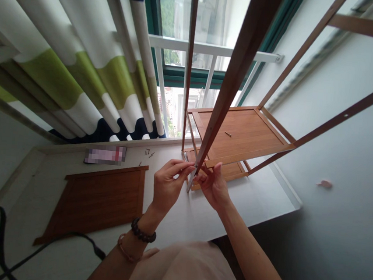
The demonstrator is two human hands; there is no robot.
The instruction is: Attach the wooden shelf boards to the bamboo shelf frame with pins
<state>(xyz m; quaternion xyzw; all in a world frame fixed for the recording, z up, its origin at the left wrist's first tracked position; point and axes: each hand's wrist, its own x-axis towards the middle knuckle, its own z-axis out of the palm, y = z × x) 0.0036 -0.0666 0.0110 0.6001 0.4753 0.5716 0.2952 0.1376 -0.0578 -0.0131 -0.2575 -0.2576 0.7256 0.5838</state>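
Note:
A wooden shelf rack (pixel 226 84) stands upright in front of me, its near post leaning across the view. My left hand (pixel 169 186) is closed in a pinch against the outer side of this post, at the shelf's level. Whatever lies between its fingertips is too small to make out. On the other side, my right hand (pixel 215 190) grips the rack where the post meets the shelf board (pixel 240 130), thumb up at the board's edge. Its fingers are partly hidden behind the wood. One screw (pixel 228 134) lies on the board.
A loose wooden shelf panel (pixel 101 198) lies flat on the white ledge (pixel 172 218) at left. Several small screws (pixel 147 152) and a blurred-out packet (pixel 105 154) are behind it. A black cable (pixel 48 239) loops at lower left. Curtain (pixel 91 60), window railing (pixel 211 49) and wall surround the rack.

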